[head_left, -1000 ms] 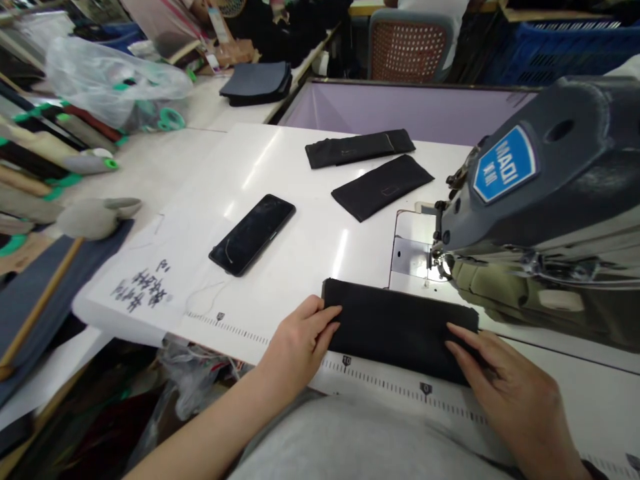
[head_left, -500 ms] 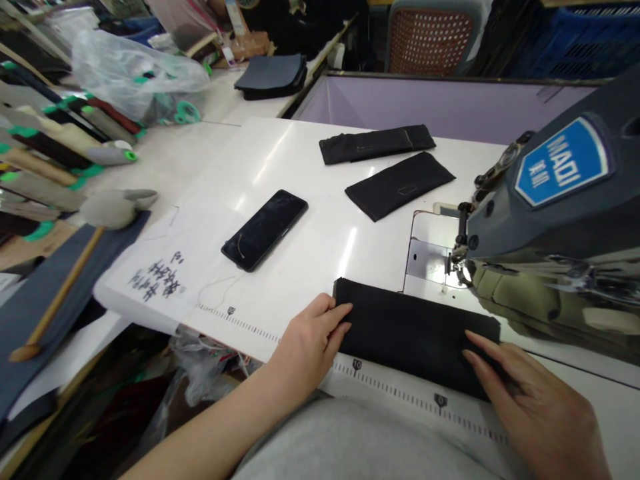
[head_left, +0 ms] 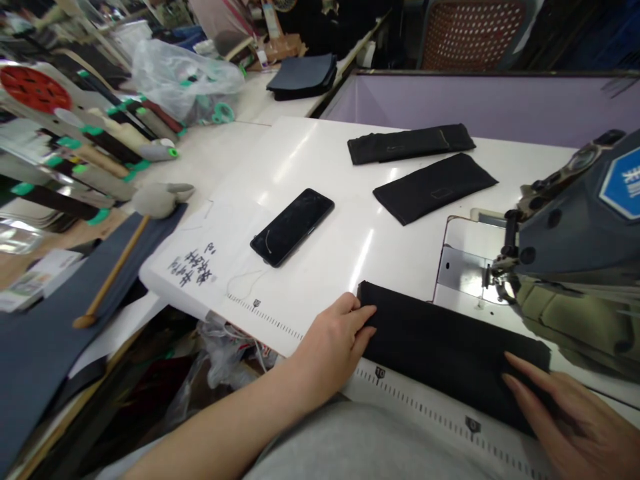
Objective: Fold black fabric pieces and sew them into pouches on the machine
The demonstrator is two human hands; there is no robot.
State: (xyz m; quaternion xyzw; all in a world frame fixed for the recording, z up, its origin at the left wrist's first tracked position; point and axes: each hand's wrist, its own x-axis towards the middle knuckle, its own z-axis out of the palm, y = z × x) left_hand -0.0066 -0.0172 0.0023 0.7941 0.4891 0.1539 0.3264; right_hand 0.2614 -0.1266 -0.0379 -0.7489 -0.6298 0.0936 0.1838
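A folded strip of black fabric [head_left: 445, 347] lies at the front of the white sewing table [head_left: 320, 267], near a printed ruler scale. My left hand [head_left: 337, 340] pinches its left end between thumb and fingers. At the other end, my right hand [head_left: 570, 413] grips the fabric, with thumb and forefinger on top; its remaining fingers are hidden. Just behind the strip stands the sewing machine [head_left: 565, 220], its needle and presser foot above a metal plate. Two more folded black fabric pieces [head_left: 435, 187] rest farther back.
A black phone [head_left: 293, 227] lies left of centre. Several thread spools [head_left: 95, 160] stand at the far left, with a wooden-handled tool [head_left: 117, 270] in front of them. Beyond are a clear plastic bag [head_left: 185, 77], a stack of dark sheets [head_left: 303, 75] and a chair [head_left: 473, 33].
The camera view has turned left, so everything appears shifted to the right. Both hands keep their hold on the black fabric, which stays in about the same place on the table.
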